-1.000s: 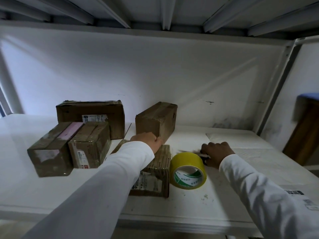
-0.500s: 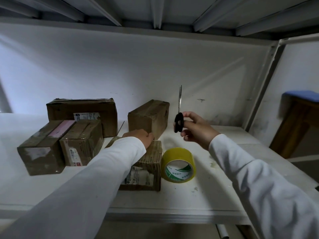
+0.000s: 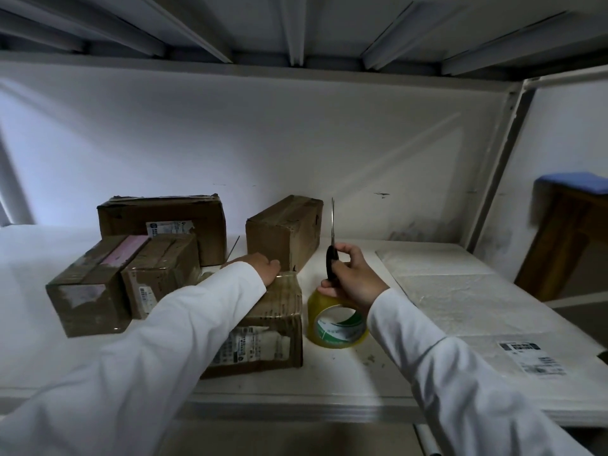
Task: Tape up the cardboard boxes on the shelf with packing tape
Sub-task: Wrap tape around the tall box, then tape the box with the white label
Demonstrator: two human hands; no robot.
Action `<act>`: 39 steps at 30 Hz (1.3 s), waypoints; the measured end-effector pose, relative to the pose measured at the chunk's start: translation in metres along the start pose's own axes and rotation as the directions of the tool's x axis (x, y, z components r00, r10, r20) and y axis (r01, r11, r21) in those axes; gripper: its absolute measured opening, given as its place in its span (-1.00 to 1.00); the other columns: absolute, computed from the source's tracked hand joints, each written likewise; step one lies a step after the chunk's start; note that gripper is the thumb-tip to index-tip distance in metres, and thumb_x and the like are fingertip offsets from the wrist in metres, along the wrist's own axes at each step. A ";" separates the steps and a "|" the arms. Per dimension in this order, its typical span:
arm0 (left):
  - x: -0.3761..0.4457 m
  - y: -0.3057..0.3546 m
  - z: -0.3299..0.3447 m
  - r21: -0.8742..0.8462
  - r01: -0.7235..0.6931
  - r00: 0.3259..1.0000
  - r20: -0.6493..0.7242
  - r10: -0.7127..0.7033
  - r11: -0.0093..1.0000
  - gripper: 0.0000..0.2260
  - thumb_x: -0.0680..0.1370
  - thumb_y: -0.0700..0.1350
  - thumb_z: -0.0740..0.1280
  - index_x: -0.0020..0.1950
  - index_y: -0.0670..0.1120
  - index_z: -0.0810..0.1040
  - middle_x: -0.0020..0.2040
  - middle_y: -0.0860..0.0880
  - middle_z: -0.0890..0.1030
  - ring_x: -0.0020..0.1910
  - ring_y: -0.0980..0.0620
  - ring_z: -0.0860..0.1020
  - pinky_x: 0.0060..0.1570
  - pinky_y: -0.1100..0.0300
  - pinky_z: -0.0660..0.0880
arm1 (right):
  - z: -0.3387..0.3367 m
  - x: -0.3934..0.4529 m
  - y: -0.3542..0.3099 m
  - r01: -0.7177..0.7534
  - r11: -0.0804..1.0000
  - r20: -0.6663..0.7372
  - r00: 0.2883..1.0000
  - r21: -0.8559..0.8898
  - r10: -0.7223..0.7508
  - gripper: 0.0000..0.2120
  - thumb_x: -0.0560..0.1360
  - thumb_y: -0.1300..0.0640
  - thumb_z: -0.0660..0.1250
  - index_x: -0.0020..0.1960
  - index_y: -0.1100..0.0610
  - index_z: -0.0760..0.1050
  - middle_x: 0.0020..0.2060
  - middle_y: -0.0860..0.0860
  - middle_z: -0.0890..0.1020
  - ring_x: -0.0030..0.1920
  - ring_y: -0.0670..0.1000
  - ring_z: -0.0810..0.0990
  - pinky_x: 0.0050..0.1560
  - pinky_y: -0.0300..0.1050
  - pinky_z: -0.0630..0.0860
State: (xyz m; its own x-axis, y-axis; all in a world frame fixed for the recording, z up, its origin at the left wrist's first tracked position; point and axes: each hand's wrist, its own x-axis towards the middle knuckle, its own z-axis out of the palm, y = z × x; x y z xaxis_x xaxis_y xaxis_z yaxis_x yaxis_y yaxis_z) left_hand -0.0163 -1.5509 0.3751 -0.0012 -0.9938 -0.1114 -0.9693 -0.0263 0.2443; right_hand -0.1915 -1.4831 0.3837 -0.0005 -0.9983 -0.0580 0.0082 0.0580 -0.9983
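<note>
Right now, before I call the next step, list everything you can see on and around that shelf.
cardboard boxes: five, brown; three at left, one at the back centre, one at the front under the left forearm.
tape roll: one, yellow, on edge right of the front box.
scissors: one pair, black handle, blades pointing up.
padded mailers: white, flat on the shelf's right side, one with a printed label.
shelf: one, white, another deck overhead.
wooden furniture: brown with a blue top, far right.
left hand: rests on the front box.
right hand: grips the scissors above the roll.
</note>
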 end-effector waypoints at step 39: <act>0.007 0.052 0.003 -0.178 -0.089 0.937 0.320 0.144 0.980 -0.17 0.20 0.34 0.50 0.27 -0.19 0.53 0.19 -0.11 0.59 0.13 -0.08 0.56 0.16 0.13 0.48 | -0.054 -0.058 0.007 -0.269 0.859 0.668 0.543 -0.435 0.509 -0.09 -0.01 -0.58 0.33 0.07 0.06 0.39 -0.17 0.02 0.67 -0.18 -0.03 0.66 0.01 -0.12 0.55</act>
State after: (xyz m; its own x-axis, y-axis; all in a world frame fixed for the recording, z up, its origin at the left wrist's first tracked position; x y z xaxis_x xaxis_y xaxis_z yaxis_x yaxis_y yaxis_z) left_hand -0.0670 -1.5588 0.3842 -0.2189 -0.8998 -0.3774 -0.9060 0.0438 0.4210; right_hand -0.2452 -1.4249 0.3791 0.6716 -0.5137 -0.5339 -0.4280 0.3193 -0.8455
